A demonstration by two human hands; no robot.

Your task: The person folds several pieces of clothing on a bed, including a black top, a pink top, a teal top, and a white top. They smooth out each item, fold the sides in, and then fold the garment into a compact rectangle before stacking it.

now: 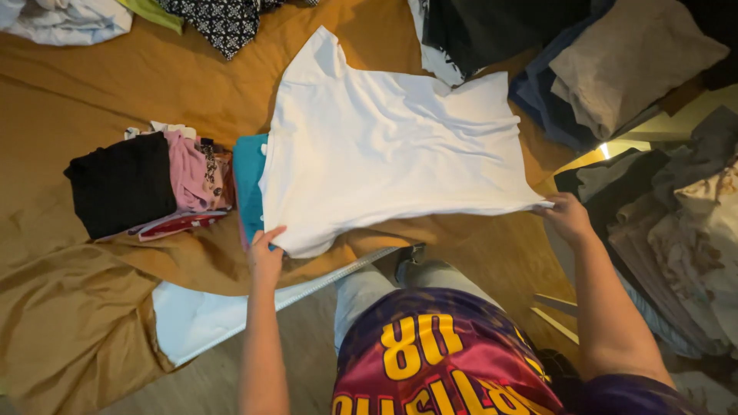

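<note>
A white T-shirt [392, 146] lies spread flat on a mustard-brown sheet [115, 84], sleeves toward the far side. My left hand [265, 253] pinches its near-left hem corner. My right hand [567, 215] grips the near-right hem corner, out at the sheet's right edge. Both arms reach forward from my body, which wears a dark purple and red jersey [438, 353]. The shirt's left edge overlaps a folded teal garment [247, 180].
A stack of folded clothes, black [123, 184], pink and patterned, sits left of the shirt. Loose clothing piles fill the right side [676, 215] and the top right [615, 61]. More garments lie along the top left edge [215, 19]. White cloth [200, 319] shows under the sheet's near edge.
</note>
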